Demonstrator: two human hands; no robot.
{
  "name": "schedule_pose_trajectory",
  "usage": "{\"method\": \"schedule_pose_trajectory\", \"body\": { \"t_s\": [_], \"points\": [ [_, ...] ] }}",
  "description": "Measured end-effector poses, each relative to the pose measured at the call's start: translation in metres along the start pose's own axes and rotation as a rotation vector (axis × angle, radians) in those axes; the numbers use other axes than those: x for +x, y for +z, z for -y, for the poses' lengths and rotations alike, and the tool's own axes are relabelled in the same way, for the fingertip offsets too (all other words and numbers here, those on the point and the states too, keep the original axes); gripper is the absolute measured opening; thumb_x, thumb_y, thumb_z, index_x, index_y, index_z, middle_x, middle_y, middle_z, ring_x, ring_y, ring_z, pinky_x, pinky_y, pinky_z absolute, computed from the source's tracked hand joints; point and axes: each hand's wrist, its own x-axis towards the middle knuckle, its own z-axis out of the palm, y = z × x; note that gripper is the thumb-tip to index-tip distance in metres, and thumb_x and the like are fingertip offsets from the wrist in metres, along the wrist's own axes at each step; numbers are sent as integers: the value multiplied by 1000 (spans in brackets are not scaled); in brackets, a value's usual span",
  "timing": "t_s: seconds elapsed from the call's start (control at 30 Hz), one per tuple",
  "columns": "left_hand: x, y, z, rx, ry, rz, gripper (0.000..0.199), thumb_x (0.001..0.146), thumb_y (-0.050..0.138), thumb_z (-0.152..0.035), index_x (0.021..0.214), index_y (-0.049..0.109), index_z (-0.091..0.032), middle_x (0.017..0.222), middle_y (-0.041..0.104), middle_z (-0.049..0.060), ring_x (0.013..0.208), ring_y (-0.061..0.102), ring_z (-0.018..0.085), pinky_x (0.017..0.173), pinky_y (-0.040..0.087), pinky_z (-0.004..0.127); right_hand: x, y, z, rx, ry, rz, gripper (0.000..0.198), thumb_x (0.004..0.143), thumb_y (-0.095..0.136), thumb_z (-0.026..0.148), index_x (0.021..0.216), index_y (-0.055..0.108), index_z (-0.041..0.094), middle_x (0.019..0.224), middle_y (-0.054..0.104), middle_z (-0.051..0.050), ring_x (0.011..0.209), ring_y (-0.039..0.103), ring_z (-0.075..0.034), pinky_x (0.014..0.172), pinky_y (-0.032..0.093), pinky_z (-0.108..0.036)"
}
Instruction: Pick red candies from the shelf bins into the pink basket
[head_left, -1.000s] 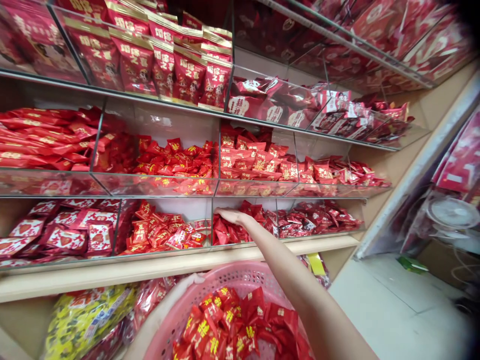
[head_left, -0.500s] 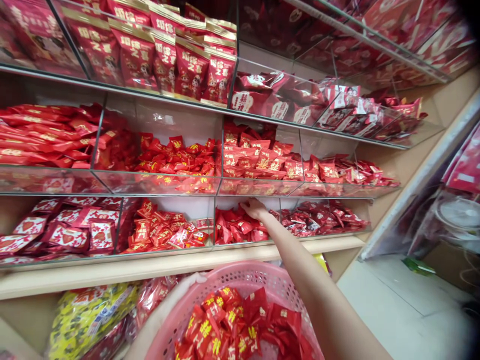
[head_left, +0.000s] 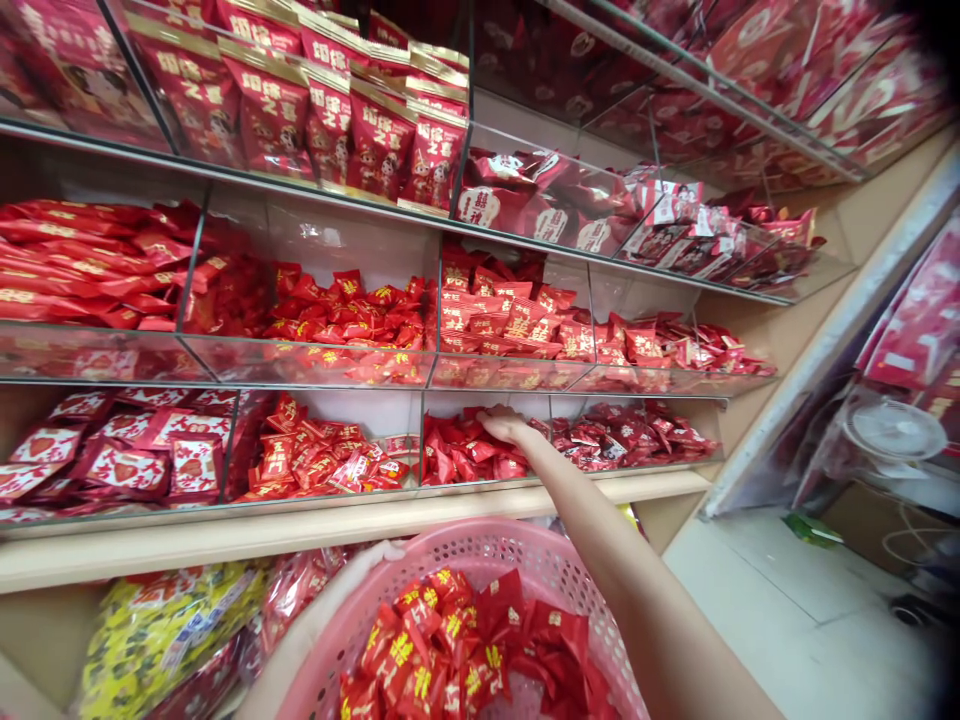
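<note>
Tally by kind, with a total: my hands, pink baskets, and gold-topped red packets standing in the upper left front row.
Bare hands, left hand and right hand: 2
Pink perforated plastic basket: 1
Gold-topped red packets, front row: 5
Total: 8

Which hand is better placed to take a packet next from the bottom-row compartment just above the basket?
Probably the right hand: it is at the red packets there. The left hand is lower, at the rim of the pink basket, apart from those packets.
</note>
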Motion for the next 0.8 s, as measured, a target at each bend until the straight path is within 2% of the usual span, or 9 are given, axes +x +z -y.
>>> {"method": "schedule_pose_trajectory", "body": {
  "t_s": [0.13, 0.3, 0.53, 0.67, 0.8],
  "points": [
    [11, -11, 2, -26, -64, 50, 53, 77, 47, -24, 127, 44, -8, 105, 62, 10, 96, 58, 25, 85, 41, 31, -8, 0, -1, 16, -91, 50, 48, 88, 25, 41, 114, 58, 18, 122, 57, -9, 108, 54, -23, 85, 40, -31],
    [19, -21, 7, -61, -83, 99, 58, 75, 47, -22, 130, 39, -6, 106, 62, 12, 99, 57, 25, 92, 37, 33, -25, 0, -6, 16, -118, 36, 48, 87, 25, 43, 114, 56, 17, 121, 57, -11, 105, 55, -25, 83, 40, -32],
    [13, -19, 7, -76, -96, 147, 62, 75, 48, -26, 133, 35, -6, 109, 60, 14, 102, 56, 29, 95, 36, 37, -60, -2, -5, 18, -121, -33, 45, 86, 28, 49, 108, 56, 21, 114, 60, -10, 102, 55, -26, 83, 38, -37],
    [11, -16, 6, -86, -91, 162, 62, 76, 47, -24, 134, 33, -6, 107, 61, 13, 102, 56, 28, 95, 36, 37, -72, -6, -6, 33, -170, -47, 44, 87, 28, 48, 104, 58, 22, 114, 60, -7, 103, 55, -24, 84, 38, -35],
    [12, -18, 5, -86, -85, 182, 62, 75, 47, -24, 133, 35, -7, 108, 61, 11, 103, 55, 27, 95, 36, 36, -75, -9, -9, 45, -220, -54, 38, 80, 47, 42, 111, 57, 21, 115, 59, -6, 102, 55, -21, 84, 39, -30]
  ]
}}
